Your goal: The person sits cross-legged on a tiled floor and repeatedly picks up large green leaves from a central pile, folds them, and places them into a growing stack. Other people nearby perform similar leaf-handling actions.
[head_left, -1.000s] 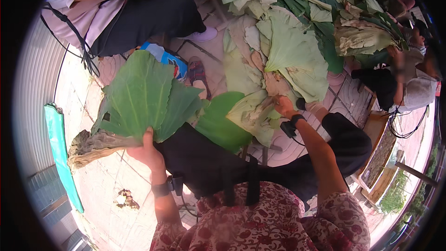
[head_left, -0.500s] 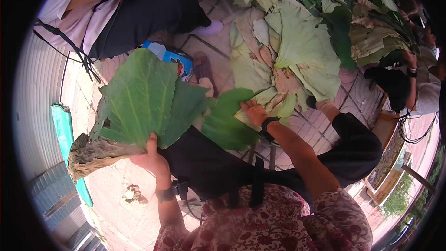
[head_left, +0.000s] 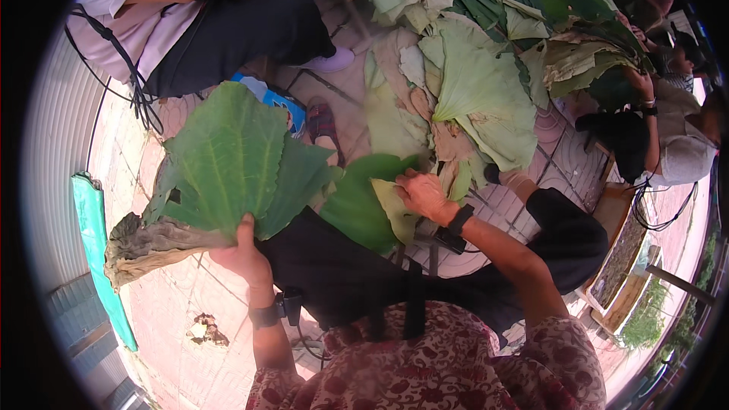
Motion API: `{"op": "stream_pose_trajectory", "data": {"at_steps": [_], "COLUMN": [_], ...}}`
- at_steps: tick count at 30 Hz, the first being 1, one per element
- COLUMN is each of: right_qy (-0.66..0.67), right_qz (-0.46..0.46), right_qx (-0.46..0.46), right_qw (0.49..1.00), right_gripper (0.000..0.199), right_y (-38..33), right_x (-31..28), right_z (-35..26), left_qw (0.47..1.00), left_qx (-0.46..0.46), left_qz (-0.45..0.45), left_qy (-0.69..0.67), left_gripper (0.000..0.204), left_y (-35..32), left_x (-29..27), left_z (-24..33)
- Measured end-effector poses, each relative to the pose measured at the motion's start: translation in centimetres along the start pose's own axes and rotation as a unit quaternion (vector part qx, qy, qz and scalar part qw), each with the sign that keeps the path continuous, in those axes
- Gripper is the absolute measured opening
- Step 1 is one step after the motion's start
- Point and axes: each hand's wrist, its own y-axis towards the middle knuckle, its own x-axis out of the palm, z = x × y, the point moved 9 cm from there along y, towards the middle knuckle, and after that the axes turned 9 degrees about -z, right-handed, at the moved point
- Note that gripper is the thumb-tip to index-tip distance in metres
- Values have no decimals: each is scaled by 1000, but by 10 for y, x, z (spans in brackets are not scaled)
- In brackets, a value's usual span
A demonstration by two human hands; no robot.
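Large lotus leaves (head_left: 224, 159) fan out from my left hand (head_left: 244, 254), with the thumb pressed on top near their narrow lower end. A brown, shrivelled part (head_left: 159, 247) of the bundle juts out to the left. My right hand (head_left: 427, 196) has its fingers closed at the edge of a small yellow-green leaf piece (head_left: 395, 209). That piece overlaps a rounded green leaf (head_left: 361, 201) above my lap; whether the two are joined, I cannot tell. Just beyond lies a pile of pale, dry leaves (head_left: 482, 99).
A bigger heap of leaves (head_left: 524, 0) lies at the far side. One person in dark trousers (head_left: 235, 38) sits at far left, by a blue bag (head_left: 277, 102). Another person's hand (head_left: 639, 83) holds leaves at far right. A wooden tray (head_left: 619, 273) stands at right.
My right hand has drawn back slightly toward me and its fingers have curled in. The yellow-green leaf piece now stands out over the green leaf. My left hand keeps hold of its leaves.
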Motion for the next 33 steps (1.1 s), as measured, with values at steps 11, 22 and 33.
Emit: {"op": "stream_pose_trajectory", "data": {"at_steps": [11,22,33], "right_qy": [471,813,879], "right_qz": [-88,375,374], "right_qx": [87,70,205], "right_qw": [873,439,212], "right_gripper": [36,15,20], "right_y": [8,2,10], "right_x": [-111,-132,6], "right_z": [66,271,267], "left_qw": [1000,1000,999], "left_qx": [-3,-11,-45], "left_qz": [-8,6,11], "left_qy": [-8,3,20], "left_gripper": [25,25,32], "left_y": [4,3,-3], "left_x": [0,4,-11], "left_z": [-4,-9,-14]}}
